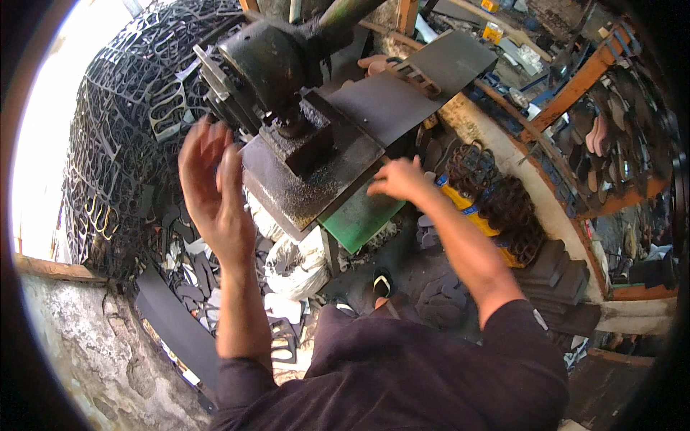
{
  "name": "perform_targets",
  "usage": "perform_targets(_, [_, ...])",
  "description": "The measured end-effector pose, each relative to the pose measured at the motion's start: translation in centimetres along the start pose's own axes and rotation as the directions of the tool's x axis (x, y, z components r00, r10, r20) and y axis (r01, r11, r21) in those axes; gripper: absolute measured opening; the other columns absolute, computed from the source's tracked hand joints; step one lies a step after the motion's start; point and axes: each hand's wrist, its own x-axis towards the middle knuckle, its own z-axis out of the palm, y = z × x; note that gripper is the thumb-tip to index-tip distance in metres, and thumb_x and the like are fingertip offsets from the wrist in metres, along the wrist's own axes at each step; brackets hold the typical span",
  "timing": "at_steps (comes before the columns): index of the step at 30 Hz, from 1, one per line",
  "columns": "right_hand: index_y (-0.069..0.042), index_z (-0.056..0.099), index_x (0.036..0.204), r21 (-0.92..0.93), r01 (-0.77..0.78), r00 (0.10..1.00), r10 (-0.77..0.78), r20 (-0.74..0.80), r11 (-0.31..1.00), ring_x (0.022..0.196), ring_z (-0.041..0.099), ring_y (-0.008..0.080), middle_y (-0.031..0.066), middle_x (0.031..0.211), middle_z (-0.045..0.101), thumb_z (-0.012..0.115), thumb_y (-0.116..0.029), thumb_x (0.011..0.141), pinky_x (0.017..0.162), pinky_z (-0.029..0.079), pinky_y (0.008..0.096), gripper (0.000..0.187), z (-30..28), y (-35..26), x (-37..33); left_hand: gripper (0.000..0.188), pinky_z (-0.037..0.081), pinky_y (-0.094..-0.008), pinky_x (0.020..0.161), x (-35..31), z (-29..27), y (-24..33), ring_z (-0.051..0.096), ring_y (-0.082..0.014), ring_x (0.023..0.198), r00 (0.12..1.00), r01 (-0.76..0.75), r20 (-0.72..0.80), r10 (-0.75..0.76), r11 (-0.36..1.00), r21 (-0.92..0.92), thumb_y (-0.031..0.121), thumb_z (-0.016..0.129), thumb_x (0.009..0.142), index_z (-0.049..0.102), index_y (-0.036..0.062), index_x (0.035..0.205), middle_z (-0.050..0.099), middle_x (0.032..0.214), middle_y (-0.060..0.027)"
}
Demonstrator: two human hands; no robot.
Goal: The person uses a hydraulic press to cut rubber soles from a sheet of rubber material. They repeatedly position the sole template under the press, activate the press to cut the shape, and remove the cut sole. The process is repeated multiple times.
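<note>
"Two bare hands, so from the left: what has the left hand (213, 188) got?"

"Nothing that I can see. It is raised beside the press plate (280, 195), fingers loosely curled, the hand part open."

"And the plate?"

"It sits under the press head (262, 57), with a box-like block (310, 147) on it. These look like metal, so I'd judge them heavy and rigid, perhaps slippery from the pale specks. Hold the block by its outer walls."

"Further right?"

"The right hand (400, 177), near the plate's right edge, half open, fingers bent, no object visible in it. Up past it lies the dark sheet (388, 108), bearing a brownish slatted frame (422, 82). The sheet is probably light and somewhat bendy; take it by a long edge. The frame looks stiffer; grip its sides."

"What's unclear?"

"The left fingers are blurred, so contact with the press is uncertain. The block's underside is hidden. I can't tell whether the right fingertips touch the plate, nor whether the sheet overlaps it or only meets it."
</note>
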Motion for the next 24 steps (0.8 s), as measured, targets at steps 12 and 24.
perform_targets(12, [-0.008, 0.063, 0.126, -0.338, -0.010, -0.256, -0.330, -0.909, 0.941, 0.125, 0.058, 0.0385, 0.0195, 0.127, 0.065, 0.072, -0.049, 0.090, 0.108, 0.038, 0.0582, 0.055, -17.0, 5.8, -18.2, 0.024, 0.050, -0.0365, 0.076, 10.8, 25.9, 13.9, 0.065, -0.0227, 0.087, 0.640, -0.768, 0.515, 0.570, 0.491, 0.411, 0.028, 0.061, 0.095, 0.066, 0.0068, 0.087, 0.065, 0.091, -0.0116])
perform_targets(24, [-0.012, 0.052, 0.145, 0.338, -0.197, 0.301, 0.385, -0.872, 0.920, 0.125, 0.059, 0.0349, 0.0156, 0.135, 0.062, 0.075, -0.059, 0.084, 0.103, 0.040, 0.0563, 0.081, 17.6, 8.6, -8.2, 0.056, 0.020, -0.0549, 0.125, -15.1, 20.1, -11.7, 0.044, -0.0265, 0.143, 0.142, -0.848, 0.952, 0.271, 0.529, -0.024, 0.041, 0.067, 0.090, 0.057, 0.0133, 0.138, 0.054, 0.146, -0.0086])
